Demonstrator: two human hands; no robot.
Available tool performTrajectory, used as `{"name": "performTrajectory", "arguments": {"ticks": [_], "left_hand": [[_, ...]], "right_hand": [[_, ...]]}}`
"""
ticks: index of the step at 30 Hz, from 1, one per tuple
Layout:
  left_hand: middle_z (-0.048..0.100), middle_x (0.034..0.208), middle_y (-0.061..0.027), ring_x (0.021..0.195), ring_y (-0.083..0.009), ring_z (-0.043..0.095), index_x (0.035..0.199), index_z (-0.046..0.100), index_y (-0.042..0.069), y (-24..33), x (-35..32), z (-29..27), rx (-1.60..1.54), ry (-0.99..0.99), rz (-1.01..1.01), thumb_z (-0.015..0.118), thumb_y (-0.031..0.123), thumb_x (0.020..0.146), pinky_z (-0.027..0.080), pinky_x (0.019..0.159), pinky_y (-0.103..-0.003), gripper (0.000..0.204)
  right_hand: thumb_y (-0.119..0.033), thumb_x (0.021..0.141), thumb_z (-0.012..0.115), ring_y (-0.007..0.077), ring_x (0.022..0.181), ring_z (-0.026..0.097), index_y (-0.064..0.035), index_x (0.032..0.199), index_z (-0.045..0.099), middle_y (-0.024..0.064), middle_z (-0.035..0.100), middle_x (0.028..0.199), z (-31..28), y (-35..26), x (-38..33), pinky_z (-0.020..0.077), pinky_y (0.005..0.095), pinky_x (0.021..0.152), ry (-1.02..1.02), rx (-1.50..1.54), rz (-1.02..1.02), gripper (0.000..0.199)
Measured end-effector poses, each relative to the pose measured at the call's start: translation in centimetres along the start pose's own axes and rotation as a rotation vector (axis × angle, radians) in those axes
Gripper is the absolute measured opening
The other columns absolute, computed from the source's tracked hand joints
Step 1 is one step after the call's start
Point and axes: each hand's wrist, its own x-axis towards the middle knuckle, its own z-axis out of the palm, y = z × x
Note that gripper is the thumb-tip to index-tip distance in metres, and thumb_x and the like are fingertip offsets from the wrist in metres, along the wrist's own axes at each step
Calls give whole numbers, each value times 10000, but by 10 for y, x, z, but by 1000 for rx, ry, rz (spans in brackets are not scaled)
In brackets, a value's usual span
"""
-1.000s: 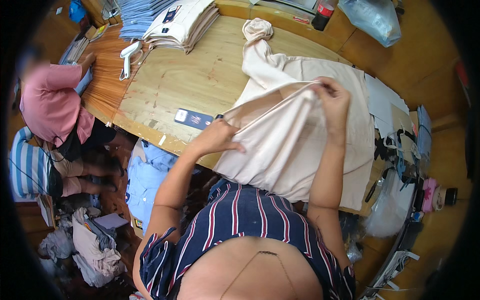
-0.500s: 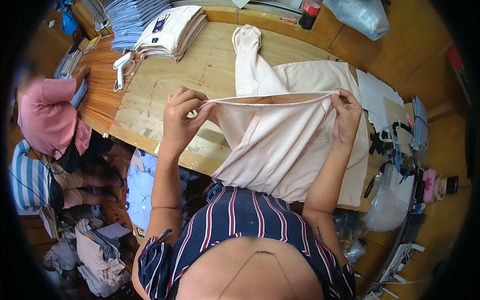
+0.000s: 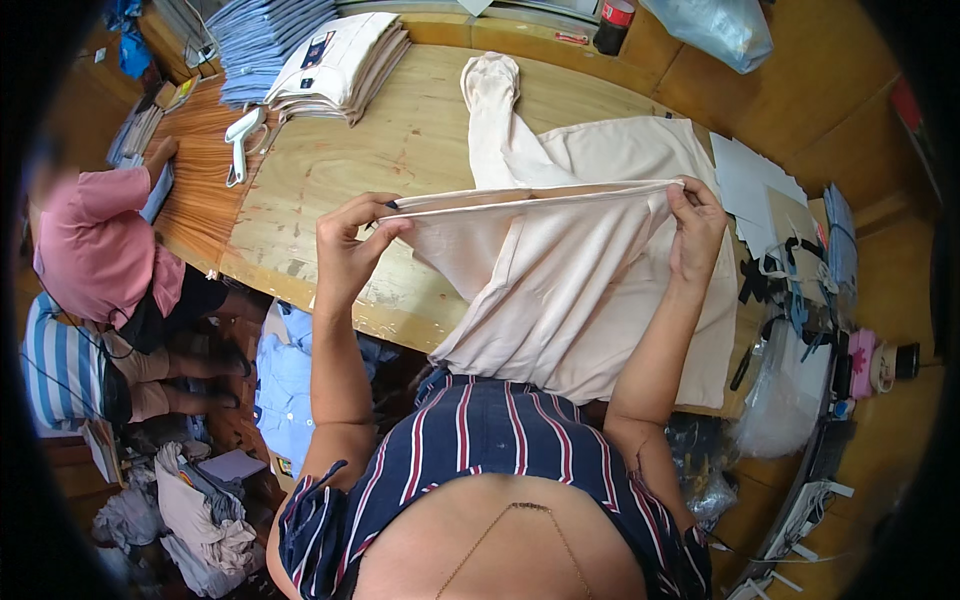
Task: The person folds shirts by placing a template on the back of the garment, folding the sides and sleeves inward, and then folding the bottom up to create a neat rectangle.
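A cream shirt is stretched between my hands over the near side of the table. My left hand pinches one end of its hem, thumb below and fingers above. A small dark spot shows at that hand's fingertips; I cannot make out what it is. The other end of the hem is pinched by my right hand. Between them the edge runs nearly straight and gapes slightly, with fabric falling in folds toward my body. One sleeve lies stretched toward the far edge of the table.
At the far left stand folded cream shirts, a blue stack and a white handheld device. A bottle of dark drink stands on the ledge. White paper sheets lie right. A person in pink works at left.
My left hand has shifted slightly left and its fingers have changed their hold on the hem. The hem's opening has narrowed. My right hand stays nearly in place.
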Motion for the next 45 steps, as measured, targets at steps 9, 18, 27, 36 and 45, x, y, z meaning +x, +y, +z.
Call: {"name": "performTrajectory", "arguments": {"ticks": [9, 18, 27, 36, 45], "left_hand": [[554, 654, -55, 592, -117, 537, 830, 606, -41, 18, -1, 7, -334, 262, -205, 620, -82, 657, 424, 575, -209, 178], [538, 648, -62, 624, -118, 506, 700, 525, -24, -3, 7, 8, 173, 230, 44, 610, -54, 656, 389, 579, -227, 101], [518, 980, -95, 961, -245, 485, 1026, 500, 117, -100, -7, -37, 1064, 362, -227, 628, 124, 690, 364, 778, -402, 359], [410, 1229, -60, 1158, -254, 350, 1132, 484, 228, -129, -88, 8, 926, -116, -214, 569, 302, 752, 232, 904, -535, 396], [494, 1110, -112, 1023, -289, 442, 996, 534, 84, -166, 14, 60, 850, -84, -269, 590, 274, 720, 354, 812, -426, 340]], "right_hand": [[-8, 718, 627, 69, 671, 481, 20, 827, 594, 2, 545, 725, 5, -11, -11, 362, 169, 630, 6, -14, -51, 117], [29, 705, 630, 63, 672, 495, 26, 822, 583, 11, 548, 728, 10, -10, -14, 396, 182, 611, 28, -54, -104, 126], [-52, 745, 595, 153, 903, 530, -27, 1045, 535, 57, 560, 998, -44, 21, -6, 421, 257, 774, -38, -474, -152, 306], [-389, 793, 499, 271, 1230, 240, -200, 1259, 348, 61, 275, 1337, -212, 85, -93, 248, 550, 918, 137, -1785, 337, 526], [-476, 723, 554, 308, 1116, 369, -83, 1112, 498, 120, 432, 1187, -163, 114, -8, 331, 499, 852, 556, -1748, 381, 555]]}}
